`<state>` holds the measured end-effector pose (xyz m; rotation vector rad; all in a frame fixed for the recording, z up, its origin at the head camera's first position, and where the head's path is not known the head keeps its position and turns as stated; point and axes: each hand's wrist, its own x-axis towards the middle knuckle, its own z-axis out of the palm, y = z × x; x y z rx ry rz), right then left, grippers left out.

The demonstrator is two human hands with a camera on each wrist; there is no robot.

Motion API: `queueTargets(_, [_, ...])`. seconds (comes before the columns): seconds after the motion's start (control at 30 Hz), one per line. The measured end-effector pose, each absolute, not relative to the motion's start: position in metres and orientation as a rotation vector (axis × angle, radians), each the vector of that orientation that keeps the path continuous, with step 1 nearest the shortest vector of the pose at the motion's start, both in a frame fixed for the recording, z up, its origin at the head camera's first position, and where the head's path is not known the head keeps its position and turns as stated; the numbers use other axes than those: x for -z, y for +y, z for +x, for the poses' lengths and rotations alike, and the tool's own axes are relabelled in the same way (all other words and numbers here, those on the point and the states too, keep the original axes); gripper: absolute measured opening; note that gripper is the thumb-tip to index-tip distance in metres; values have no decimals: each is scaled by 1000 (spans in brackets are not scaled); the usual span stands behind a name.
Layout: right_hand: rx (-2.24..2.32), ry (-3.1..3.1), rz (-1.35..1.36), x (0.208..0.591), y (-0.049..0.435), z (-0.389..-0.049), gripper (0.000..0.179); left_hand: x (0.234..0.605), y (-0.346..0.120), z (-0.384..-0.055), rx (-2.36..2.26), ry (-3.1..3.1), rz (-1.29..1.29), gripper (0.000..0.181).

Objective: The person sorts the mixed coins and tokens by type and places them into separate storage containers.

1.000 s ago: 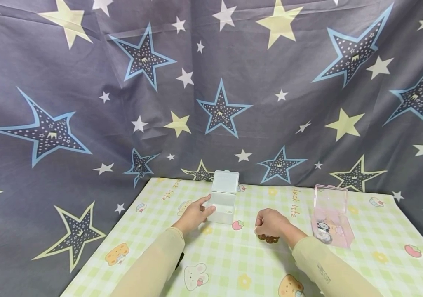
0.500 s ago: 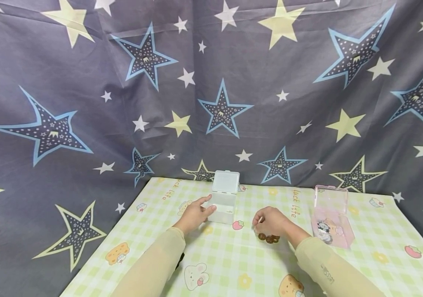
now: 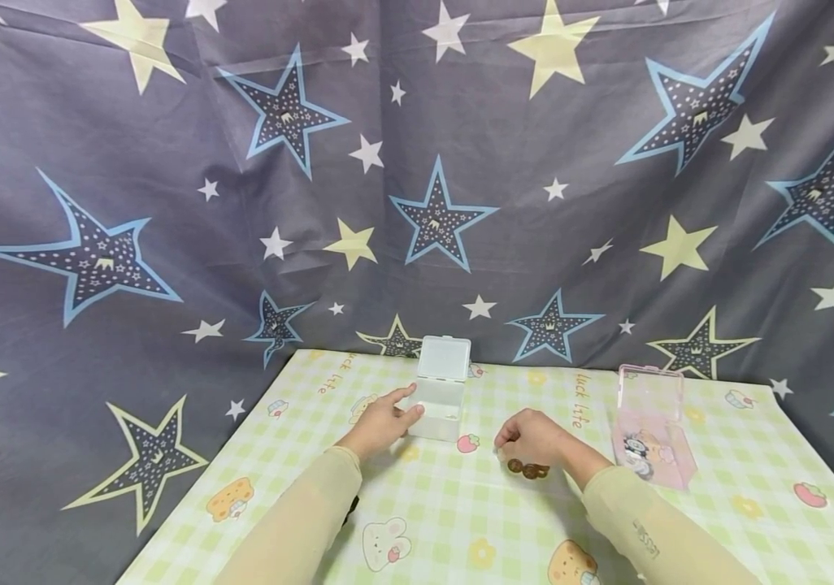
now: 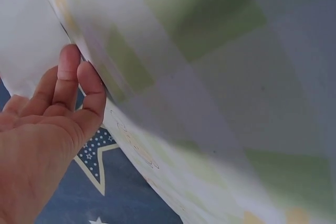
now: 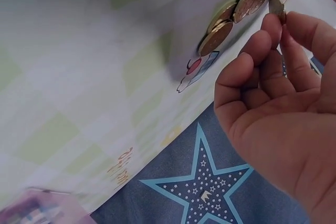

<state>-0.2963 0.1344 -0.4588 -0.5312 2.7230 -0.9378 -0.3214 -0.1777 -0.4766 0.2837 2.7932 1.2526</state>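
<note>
A small white plastic box point(image 3: 433, 429) stands on the table with its hinged lid point(image 3: 445, 358) raised. My left hand point(image 3: 382, 421) grips its left wall, the thumb at the rim and the fingers along the outer side. To the right, my right hand point(image 3: 534, 439) pinches a single coin point(image 5: 277, 7) between thumb and fingertips, the other fingers curled in. Just below that hand, several brown-gold coins point(image 3: 529, 470) lie in a small overlapping group on the cloth. The right wrist view shows these coins point(image 5: 245, 6) close beside the fingertips.
A clear pink box point(image 3: 669, 474) with its lid up stands at the right, with small black, white and orange-pink items showing in it. The table wears a green checked cloth point(image 3: 453, 504). A dark star-patterned curtain point(image 3: 358, 276) hangs behind its far edge.
My right hand has drawn slightly left, away from the coin group, with a coin in its fingertips, so more of the group shows. The left hand and both boxes stay put.
</note>
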Motion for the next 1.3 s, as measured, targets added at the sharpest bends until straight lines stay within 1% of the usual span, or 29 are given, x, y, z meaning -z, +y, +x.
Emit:
queueTargets(0.3, [972, 2663, -529, 456, 134, -296, 3, 474, -178, -319, -1281, 2755, 267, 66])
queueTargets(0.77, [932, 2816, -451, 454, 132, -305, 10, 480, -179, -322, -1273, 2746, 292, 71])
queueTargets(1.3, [1132, 2862, -385, 451, 124, -310, 19, 481, -180, -321, -1298, 2723, 295, 73])
